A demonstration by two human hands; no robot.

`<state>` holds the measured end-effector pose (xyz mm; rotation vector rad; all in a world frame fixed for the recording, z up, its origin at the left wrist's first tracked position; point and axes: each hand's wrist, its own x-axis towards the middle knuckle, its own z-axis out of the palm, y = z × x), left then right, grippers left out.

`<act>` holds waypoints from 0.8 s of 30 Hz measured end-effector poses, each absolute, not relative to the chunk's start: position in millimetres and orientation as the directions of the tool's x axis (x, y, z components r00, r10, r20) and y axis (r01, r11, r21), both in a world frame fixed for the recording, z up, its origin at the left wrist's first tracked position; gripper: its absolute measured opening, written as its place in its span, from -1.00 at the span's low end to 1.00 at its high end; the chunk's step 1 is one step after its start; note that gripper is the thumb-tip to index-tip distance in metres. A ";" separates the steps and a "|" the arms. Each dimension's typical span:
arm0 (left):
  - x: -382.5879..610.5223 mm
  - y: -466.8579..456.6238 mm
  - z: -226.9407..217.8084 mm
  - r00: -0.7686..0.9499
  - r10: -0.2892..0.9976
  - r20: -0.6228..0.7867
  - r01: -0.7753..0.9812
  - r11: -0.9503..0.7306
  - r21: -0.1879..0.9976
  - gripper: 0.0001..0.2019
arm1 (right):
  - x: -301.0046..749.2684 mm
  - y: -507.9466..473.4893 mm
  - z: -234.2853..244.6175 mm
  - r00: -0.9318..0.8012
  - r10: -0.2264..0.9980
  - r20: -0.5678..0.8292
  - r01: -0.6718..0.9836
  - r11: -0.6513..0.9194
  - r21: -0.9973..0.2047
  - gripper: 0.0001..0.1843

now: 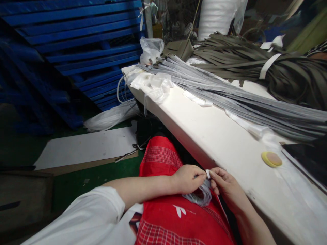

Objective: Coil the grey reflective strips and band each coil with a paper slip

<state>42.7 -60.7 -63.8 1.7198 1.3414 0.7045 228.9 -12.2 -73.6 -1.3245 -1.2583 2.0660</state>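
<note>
Over my red apron, both hands meet at a small white piece, maybe tape or a label. My left hand is closed, and a loop of clear, greyish plastic strip hangs from it. Thumb and fingers of my right hand pinch the white piece from the other side. Beside my right hand runs the edge of the white table. On it lie long grey strips in a bundle.
Dark olive straps bound with a white band lie at the back. A yellow round object sits on the table at right. Blue slatted pallets stand at left. White board and clear plastic lie on the green floor.
</note>
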 end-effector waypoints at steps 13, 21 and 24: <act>44.4 -60.8 -62.0 0.276 0.958 -0.077 0.485 -0.070 0.872 -0.69 | 235.7 -5.9 -80.1 -0.559 0.630 -0.540 0.210 -0.522 -0.827 -0.57; 45.1 -60.8 -64.6 0.278 0.959 -0.049 0.485 -0.096 0.869 -0.71 | 236.4 -5.2 -83.2 -0.550 0.633 -0.545 0.224 -0.517 -0.826 -0.54; 45.3 -61.2 -64.6 0.271 0.961 -0.052 0.483 -0.089 0.871 -0.71 | 237.2 -5.3 -84.7 -0.552 0.631 -0.545 0.225 -0.517 -0.826 -0.54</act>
